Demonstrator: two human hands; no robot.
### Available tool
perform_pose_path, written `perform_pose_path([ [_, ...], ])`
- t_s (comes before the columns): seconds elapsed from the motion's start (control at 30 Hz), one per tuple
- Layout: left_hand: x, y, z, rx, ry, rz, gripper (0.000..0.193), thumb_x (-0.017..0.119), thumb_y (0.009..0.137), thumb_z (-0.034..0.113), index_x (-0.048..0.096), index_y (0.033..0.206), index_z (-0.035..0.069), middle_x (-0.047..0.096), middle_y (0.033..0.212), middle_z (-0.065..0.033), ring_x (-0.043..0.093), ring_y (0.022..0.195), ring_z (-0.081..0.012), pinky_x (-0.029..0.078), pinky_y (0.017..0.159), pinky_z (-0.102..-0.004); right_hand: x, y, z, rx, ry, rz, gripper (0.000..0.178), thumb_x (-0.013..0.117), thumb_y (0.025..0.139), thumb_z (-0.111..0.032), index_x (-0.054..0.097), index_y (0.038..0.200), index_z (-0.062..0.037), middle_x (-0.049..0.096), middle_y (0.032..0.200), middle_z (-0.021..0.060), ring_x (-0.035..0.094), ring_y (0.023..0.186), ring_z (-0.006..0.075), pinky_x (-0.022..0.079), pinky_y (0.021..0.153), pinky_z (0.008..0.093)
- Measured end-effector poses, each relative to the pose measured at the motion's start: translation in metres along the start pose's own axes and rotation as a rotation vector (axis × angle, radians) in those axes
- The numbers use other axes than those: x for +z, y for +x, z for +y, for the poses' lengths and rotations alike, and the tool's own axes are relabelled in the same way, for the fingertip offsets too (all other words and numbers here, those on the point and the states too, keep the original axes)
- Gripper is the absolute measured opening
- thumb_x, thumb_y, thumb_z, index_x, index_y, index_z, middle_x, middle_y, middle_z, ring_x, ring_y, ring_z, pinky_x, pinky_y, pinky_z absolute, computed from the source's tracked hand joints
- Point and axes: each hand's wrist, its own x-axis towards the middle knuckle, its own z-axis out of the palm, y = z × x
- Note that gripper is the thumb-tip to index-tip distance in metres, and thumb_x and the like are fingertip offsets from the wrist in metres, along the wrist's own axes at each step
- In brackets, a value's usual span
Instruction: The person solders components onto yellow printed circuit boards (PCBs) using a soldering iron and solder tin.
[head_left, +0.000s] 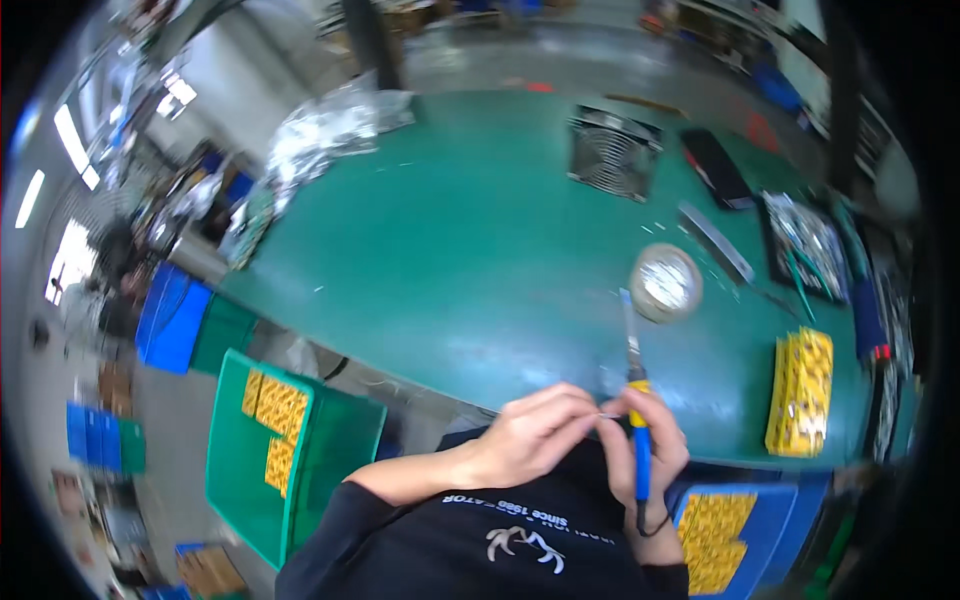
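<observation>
My right hand (650, 440) is closed around a soldering iron (641, 400) with a yellow and blue handle. The iron's metal tip points away from me over the green table, and a dark cord hangs from its lower end. Close beside it, my left hand (540, 430) is closed, thumb and fingers pinched together. The fingertips of both hands meet at a tiny pale thing (606, 415), too small and blurred to name. Just beyond the iron's tip lies a roll of clear tape (667, 283).
A green table (450, 250) carries a square fan (615, 152), a black phone-like slab (716, 168), a grey metal bar (716, 243), a tray of metal parts (800, 235) with green-handled pliers, and stacked yellow pieces (800, 393). A green bin (340, 450) and blue bin (775, 530) hold yellow pieces.
</observation>
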Motion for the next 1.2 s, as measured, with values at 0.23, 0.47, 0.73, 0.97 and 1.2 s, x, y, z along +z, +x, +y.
perform_pose_path([
  [0.23, 0.0, -0.008, -0.024, 0.174, -0.032, -0.016, 0.011, 0.066, 0.1, 0.006, 0.064, 0.108, -0.001, 0.063, 0.111, -0.0149, 0.068, 0.094, -0.0352, 0.056, 0.075, -0.0424, 0.003, -0.022, 0.018, 0.026, -0.015, 0.061, 0.04, 0.068, 0.095, 0.006, 0.06, 0.134, 0.006, 0.065, 0.107, 0.0126, 0.06, 0.095, 0.0178, 0.05, 0.092, 0.0308],
  [0.47, -0.055, -0.038, -0.038, 0.133, 0.23, 0.253, 0.031, 0.072, 0.098, 0.018, 0.063, 0.121, -0.002, 0.064, 0.115, -0.0164, 0.069, 0.097, -0.0348, 0.058, 0.08, -0.0441, 0.008, -0.003, 0.02, -0.18, -0.46, 0.195, 0.031, 0.083, 0.089, -0.004, 0.072, 0.116, 0.0071, 0.074, 0.108, 0.0205, 0.072, 0.087, 0.0266, 0.06, 0.079, 0.0363],
  [0.73, -0.264, -0.126, -0.064, -0.192, 0.755, 0.577, 0.016, 0.072, 0.095, 0.015, 0.075, 0.105, 0.003, 0.073, 0.103, -0.0156, 0.072, 0.094, -0.0335, 0.059, 0.083, -0.0434, 0.018, 0.009, 0.003, -0.344, -0.756, 0.055, 0.029, 0.073, 0.099, -0.004, 0.066, 0.126, 0.0043, 0.072, 0.116, 0.0198, 0.072, 0.1, 0.0288, 0.058, 0.092, 0.0343],
  [0.97, -0.402, -0.383, -0.098, -1.444, 0.898, 0.578, 0.068, 0.081, 0.085, 0.049, 0.07, 0.128, -0.002, 0.071, 0.127, -0.0248, 0.069, 0.119, -0.0386, 0.055, 0.102, -0.045, 0.019, 0.008, 0.007, -0.304, -0.791, 0.015, 0.028, 0.073, 0.099, -0.005, 0.067, 0.124, 0.0036, 0.071, 0.12, 0.0208, 0.072, 0.102, 0.0291, 0.058, 0.092, 0.0355],
  [1.2, -0.35, -0.57, -0.133, -1.77, 0.188, 1.126, 0.126, 0.093, 0.066, 0.066, 0.039, 0.159, 0.0, 0.053, 0.152, -0.0267, 0.052, 0.14, -0.0417, 0.045, 0.115, -0.0573, 0.021, 0.01, 0.005, -0.309, -0.867, -0.023, 0.028, 0.071, 0.1, -0.005, 0.067, 0.127, 0.0028, 0.071, 0.119, 0.0206, 0.071, 0.099, 0.0288, 0.058, 0.088, 0.0358],
])
